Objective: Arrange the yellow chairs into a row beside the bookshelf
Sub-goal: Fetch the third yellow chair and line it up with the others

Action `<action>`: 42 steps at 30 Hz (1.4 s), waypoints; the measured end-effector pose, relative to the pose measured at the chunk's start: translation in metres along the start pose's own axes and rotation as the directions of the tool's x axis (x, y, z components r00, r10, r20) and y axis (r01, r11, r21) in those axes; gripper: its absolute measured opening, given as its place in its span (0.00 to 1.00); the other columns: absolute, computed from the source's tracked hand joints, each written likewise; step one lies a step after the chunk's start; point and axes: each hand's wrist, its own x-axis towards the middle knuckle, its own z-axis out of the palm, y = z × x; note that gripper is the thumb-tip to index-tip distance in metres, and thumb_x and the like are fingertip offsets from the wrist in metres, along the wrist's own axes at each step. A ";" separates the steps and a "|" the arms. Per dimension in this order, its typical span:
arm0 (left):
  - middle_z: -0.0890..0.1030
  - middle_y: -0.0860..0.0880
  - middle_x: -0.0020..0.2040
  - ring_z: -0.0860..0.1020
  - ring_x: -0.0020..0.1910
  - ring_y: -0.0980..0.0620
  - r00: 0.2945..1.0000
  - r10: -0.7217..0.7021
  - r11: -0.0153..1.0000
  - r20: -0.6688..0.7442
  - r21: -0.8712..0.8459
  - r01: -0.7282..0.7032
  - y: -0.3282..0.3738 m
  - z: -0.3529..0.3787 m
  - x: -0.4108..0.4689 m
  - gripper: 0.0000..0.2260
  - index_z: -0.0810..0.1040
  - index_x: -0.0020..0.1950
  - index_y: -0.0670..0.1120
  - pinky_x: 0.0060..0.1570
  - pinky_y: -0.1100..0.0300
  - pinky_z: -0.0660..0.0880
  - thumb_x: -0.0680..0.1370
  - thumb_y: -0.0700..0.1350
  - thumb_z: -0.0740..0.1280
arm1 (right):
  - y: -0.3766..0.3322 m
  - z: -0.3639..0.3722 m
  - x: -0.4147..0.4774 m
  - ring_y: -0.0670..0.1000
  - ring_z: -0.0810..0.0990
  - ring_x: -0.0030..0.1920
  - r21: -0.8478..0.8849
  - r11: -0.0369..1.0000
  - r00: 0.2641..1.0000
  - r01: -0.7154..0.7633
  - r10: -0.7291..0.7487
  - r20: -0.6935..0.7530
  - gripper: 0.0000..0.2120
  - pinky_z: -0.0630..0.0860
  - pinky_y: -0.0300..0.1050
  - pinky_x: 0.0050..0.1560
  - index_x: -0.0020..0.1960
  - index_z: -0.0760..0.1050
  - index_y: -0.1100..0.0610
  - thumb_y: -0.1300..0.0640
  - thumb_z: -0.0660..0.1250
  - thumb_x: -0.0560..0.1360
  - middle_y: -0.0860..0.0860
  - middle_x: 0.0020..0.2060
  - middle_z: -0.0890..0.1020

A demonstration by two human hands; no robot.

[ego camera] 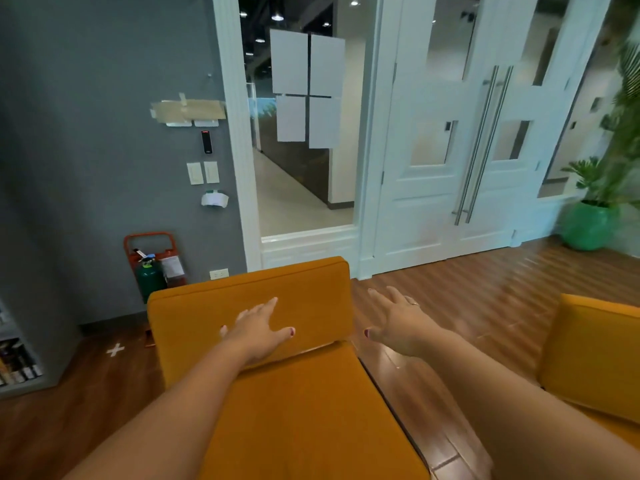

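- Wooden floor [485, 299] is carrying a yellow chair [294, 410] at its wall edge, near the bookshelf [17, 358].
- Empty, fingers spread, the left hand [258, 332] and right hand [398, 320] are reaching toward its backrest [207, 306], probably to shift it.

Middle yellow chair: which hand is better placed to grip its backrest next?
Probably left: the left hand is spread open over the backrest; the right hand hovers beside it, above floor.

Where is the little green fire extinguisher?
Head view, left side: the fire extinguisher stands in its orange stand against the grey wall, just behind the nearest yellow chair.
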 end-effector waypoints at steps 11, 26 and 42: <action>0.54 0.50 0.79 0.53 0.78 0.44 0.998 -0.068 0.997 -0.009 -0.038 0.068 0.114 0.059 0.030 0.34 0.49 0.78 0.58 0.72 0.35 0.52 0.77 0.66 0.58 | 0.133 -0.042 0.017 0.61 0.47 0.77 -0.021 1.000 1.000 -0.001 0.002 0.023 0.37 0.56 0.57 0.74 0.78 0.44 0.44 0.43 0.62 0.78 0.52 0.78 0.44; 0.54 0.50 0.79 0.52 0.78 0.43 0.971 -0.231 0.967 -0.070 -0.130 0.220 0.177 0.091 0.214 0.33 0.51 0.79 0.57 0.72 0.36 0.50 0.77 0.66 0.56 | 0.201 -0.073 0.198 0.61 0.47 0.77 -0.017 0.997 0.993 0.082 -0.080 0.083 0.37 0.56 0.58 0.74 0.78 0.44 0.44 0.43 0.62 0.77 0.51 0.78 0.44; 0.55 0.47 0.79 0.50 0.78 0.41 0.917 -0.388 0.913 -0.092 -0.179 0.368 0.219 0.131 0.414 0.32 0.56 0.78 0.53 0.74 0.40 0.53 0.78 0.65 0.56 | 0.273 -0.104 0.396 0.60 0.46 0.77 0.008 0.968 0.956 0.252 -0.250 0.151 0.38 0.55 0.58 0.74 0.78 0.45 0.44 0.43 0.63 0.77 0.49 0.78 0.44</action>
